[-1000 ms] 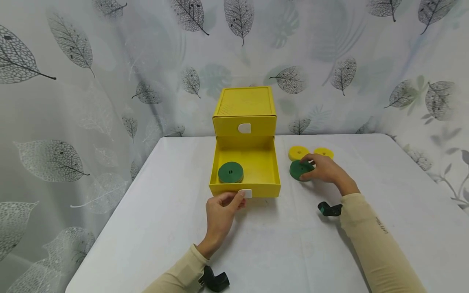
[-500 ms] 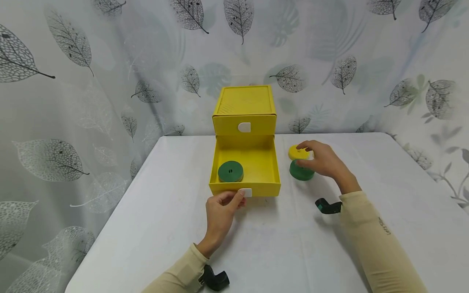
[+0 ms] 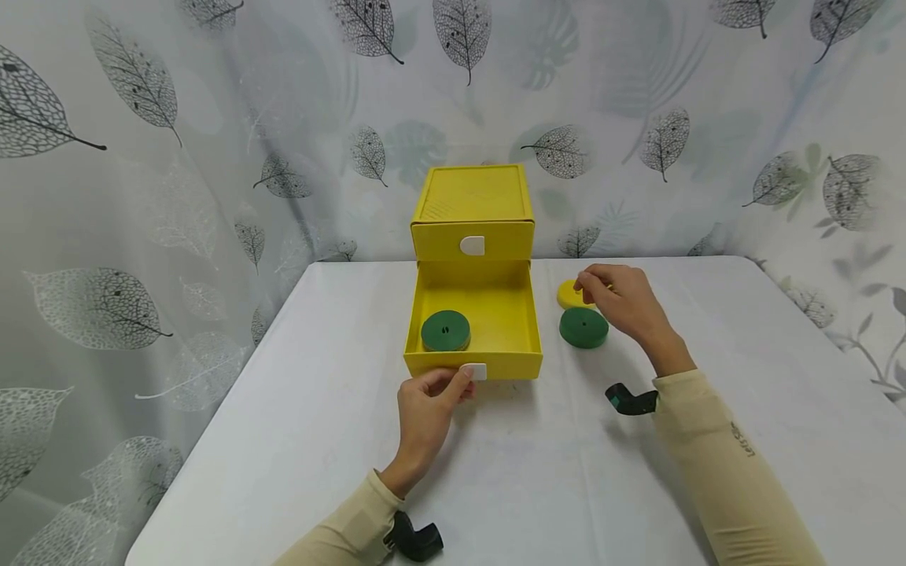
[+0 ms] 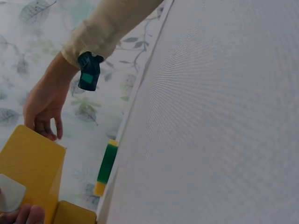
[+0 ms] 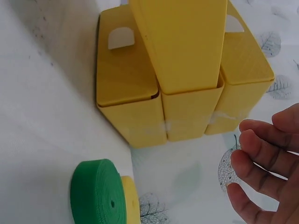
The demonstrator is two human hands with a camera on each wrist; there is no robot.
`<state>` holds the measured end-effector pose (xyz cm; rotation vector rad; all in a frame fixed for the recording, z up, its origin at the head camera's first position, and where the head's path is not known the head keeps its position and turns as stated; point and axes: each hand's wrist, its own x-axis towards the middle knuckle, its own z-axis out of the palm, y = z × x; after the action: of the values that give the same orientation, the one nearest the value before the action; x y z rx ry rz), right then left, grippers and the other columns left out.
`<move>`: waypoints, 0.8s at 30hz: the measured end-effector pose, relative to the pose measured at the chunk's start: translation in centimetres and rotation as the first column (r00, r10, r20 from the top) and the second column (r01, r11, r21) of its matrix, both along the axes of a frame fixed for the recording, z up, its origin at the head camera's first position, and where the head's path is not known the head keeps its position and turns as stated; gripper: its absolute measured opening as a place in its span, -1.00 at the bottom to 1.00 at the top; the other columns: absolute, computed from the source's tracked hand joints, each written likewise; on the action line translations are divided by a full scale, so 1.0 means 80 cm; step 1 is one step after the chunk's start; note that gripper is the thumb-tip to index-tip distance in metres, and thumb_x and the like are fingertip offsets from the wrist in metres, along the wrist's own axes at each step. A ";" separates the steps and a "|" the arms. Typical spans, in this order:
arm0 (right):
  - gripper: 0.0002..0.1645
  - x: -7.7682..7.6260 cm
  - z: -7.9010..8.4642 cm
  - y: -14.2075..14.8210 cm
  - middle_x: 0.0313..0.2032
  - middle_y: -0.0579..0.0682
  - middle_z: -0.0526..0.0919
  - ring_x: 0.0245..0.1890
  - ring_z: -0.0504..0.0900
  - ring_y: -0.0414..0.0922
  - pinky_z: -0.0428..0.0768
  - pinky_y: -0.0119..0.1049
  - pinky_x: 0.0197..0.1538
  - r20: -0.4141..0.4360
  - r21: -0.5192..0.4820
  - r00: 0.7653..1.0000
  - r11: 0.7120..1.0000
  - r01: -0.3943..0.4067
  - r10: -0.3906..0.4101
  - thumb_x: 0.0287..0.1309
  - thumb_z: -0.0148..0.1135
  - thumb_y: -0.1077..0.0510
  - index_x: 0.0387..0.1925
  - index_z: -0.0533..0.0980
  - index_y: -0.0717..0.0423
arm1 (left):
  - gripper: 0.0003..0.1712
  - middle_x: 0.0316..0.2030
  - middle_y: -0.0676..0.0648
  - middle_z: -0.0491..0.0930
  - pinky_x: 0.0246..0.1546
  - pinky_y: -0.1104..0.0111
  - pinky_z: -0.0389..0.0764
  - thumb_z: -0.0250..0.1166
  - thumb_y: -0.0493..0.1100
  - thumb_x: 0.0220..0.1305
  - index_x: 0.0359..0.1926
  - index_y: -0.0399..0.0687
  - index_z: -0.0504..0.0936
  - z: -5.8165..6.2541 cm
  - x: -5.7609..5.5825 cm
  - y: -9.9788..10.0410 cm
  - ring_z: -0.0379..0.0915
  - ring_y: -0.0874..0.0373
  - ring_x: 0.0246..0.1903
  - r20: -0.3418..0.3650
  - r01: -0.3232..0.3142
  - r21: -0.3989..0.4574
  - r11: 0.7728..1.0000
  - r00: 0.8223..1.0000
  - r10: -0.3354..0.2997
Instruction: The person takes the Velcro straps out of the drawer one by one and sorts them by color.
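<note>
My left hand (image 3: 427, 417) holds the front of a pulled-out yellow drawer (image 3: 506, 368), its thumb against the white tab (image 3: 477, 372). A coiled green roll (image 3: 445, 331) lies flat in the drawer's left part. My right hand (image 3: 624, 305) hovers above the rolls to the right of the drawer, fingers loosely bent with nothing between them in the right wrist view. Below it on the table lie a green roll (image 3: 583, 328) and, behind that, a yellow roll (image 3: 569, 295) partly covered by the hand.
The yellow drawer box (image 3: 473, 196) stands at the table's back edge, its upper drawer closed. In the right wrist view three stacked compartments show, the middle drawer (image 5: 187, 46) sticking out. Leaf-printed curtains (image 3: 283, 118) hang behind the white table (image 3: 340, 330).
My right hand has left the green roll on the table and risen up and back over the yellow rolls, covering the right-hand one. The left hand and drawer have stayed put.
</note>
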<state>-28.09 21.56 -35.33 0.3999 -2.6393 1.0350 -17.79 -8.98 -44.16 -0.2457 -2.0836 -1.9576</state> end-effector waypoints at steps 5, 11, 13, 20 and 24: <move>-0.57 0.005 0.006 -0.010 -0.28 0.15 0.69 -0.20 0.59 0.10 0.61 0.03 -0.09 -0.012 -0.002 1.000 1.000 -0.009 0.009 0.61 -0.01 0.06 -0.14 0.68 0.26 | -0.65 -0.43 -0.10 0.75 -0.22 0.22 0.75 0.45 0.07 0.37 -0.31 -0.14 0.82 0.000 0.000 -0.001 0.73 -0.02 -0.38 -0.002 -0.002 0.000 1.000 1.000 0.002; -0.62 0.009 0.010 -0.025 -0.34 0.07 0.69 -0.24 0.59 0.04 0.61 0.00 -0.12 -0.054 -0.012 0.998 0.999 -0.046 0.045 0.59 0.03 0.06 -0.22 0.68 0.17 | -0.69 -0.42 -0.10 0.75 -0.21 0.24 0.75 0.46 0.02 0.36 -0.30 -0.16 0.82 0.001 0.000 -0.002 0.73 -0.03 -0.37 -0.003 0.001 0.009 1.000 1.000 -0.001; -0.62 0.009 0.011 -0.031 -0.36 0.04 0.69 -0.24 0.59 0.02 0.61 0.02 -0.10 -0.072 -0.016 0.996 0.998 -0.063 0.061 0.60 0.04 0.05 -0.22 0.69 0.16 | -0.69 -0.42 -0.09 0.75 -0.21 0.24 0.75 0.46 0.02 0.37 -0.29 -0.16 0.82 0.001 0.000 -0.002 0.73 -0.02 -0.37 -0.006 0.002 0.009 1.000 1.000 -0.002; -0.62 0.011 0.011 -0.048 -0.32 0.04 0.71 -0.21 0.61 0.00 0.57 0.01 -0.05 -0.070 -0.100 0.990 0.987 -0.128 0.121 0.60 0.05 0.03 -0.12 0.69 0.19 | -0.68 -0.42 -0.09 0.75 -0.21 0.24 0.75 0.47 0.04 0.36 -0.29 -0.16 0.82 0.000 -0.001 -0.004 0.72 -0.02 -0.38 0.006 0.004 0.020 1.000 1.000 -0.004; -0.60 0.015 0.011 -0.061 -0.27 0.05 0.74 -0.15 0.64 0.01 0.59 0.06 0.03 -0.066 -0.142 0.984 0.975 -0.170 0.162 0.60 0.06 0.03 -0.09 0.69 0.23 | -0.66 -0.43 -0.10 0.75 -0.22 0.24 0.75 0.48 0.04 0.34 -0.30 -0.18 0.82 -0.002 -0.002 -0.005 0.73 -0.03 -0.39 0.012 0.003 0.031 1.000 1.000 -0.003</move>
<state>-26.87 16.64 -34.49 0.6155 -2.4953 1.2426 -17.97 -9.35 -44.35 -0.2313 -2.0597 -1.9965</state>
